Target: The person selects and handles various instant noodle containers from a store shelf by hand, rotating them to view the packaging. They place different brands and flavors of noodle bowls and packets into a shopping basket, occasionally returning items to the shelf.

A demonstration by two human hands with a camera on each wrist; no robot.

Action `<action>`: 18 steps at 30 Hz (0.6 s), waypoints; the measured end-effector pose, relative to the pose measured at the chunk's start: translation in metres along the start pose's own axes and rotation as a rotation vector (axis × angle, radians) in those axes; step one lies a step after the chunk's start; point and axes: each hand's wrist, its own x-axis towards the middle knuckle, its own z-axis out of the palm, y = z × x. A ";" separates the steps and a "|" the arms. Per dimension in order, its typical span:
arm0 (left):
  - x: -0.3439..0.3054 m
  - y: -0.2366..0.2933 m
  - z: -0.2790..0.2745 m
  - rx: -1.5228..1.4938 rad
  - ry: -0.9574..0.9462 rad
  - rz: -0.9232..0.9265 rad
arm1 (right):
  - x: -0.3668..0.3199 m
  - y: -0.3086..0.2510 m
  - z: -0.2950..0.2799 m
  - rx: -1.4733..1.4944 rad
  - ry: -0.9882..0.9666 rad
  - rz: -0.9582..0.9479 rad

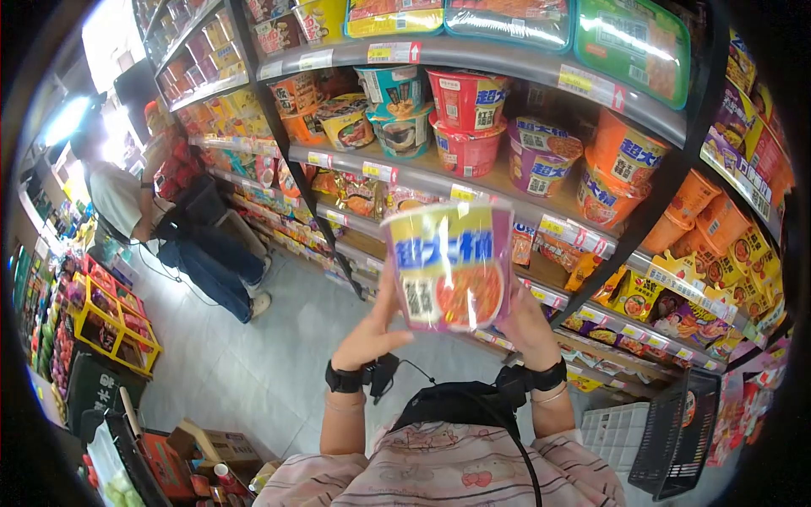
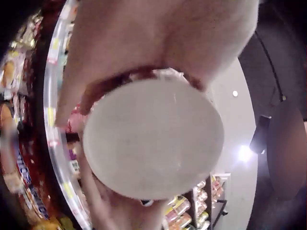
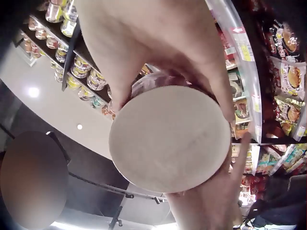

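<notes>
A large purple noodle tub (image 1: 452, 266) with a yellow-green band and blue lettering is held up in front of the body, its printed side facing the head camera. The left hand (image 1: 376, 325) grips its left side and the right hand (image 1: 528, 321) grips its right side. From below, the left wrist view shows the tub's pale round base (image 2: 153, 139), with the left hand (image 2: 158, 38) curved round it. In the right wrist view the same base (image 3: 170, 139) lies between the right hand (image 3: 158, 38) and the other hand. The fingers behind the tub are partly hidden.
Shelves (image 1: 507, 190) of noodle tubs and packets stand ahead and to the right. A person (image 1: 127, 203) stands at the left by the shelving. A black basket (image 1: 676, 435) is at the lower right, yellow crates (image 1: 118, 325) are at the left, and cardboard boxes (image 1: 215, 448) lie lower left.
</notes>
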 end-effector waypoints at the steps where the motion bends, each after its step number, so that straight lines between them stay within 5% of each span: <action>1: 0.005 0.005 -0.001 0.124 0.027 0.057 | -0.001 -0.008 0.006 0.088 0.031 0.053; 4: 0.028 0.019 -0.003 0.337 0.080 0.187 | 0.006 -0.021 0.008 0.271 0.020 0.271; 11: 0.042 0.032 0.006 0.141 0.167 0.276 | 0.013 -0.033 0.018 0.199 -0.057 0.249; 14: 0.045 0.042 0.005 -0.021 0.286 0.179 | 0.009 -0.043 0.001 -0.156 0.047 0.606; 16: 0.040 0.042 -0.003 -0.084 0.245 0.169 | 0.005 -0.053 0.004 -0.680 0.155 0.464; 18: 0.042 0.048 -0.006 -0.081 0.199 0.099 | 0.007 -0.056 0.006 -1.050 0.155 0.121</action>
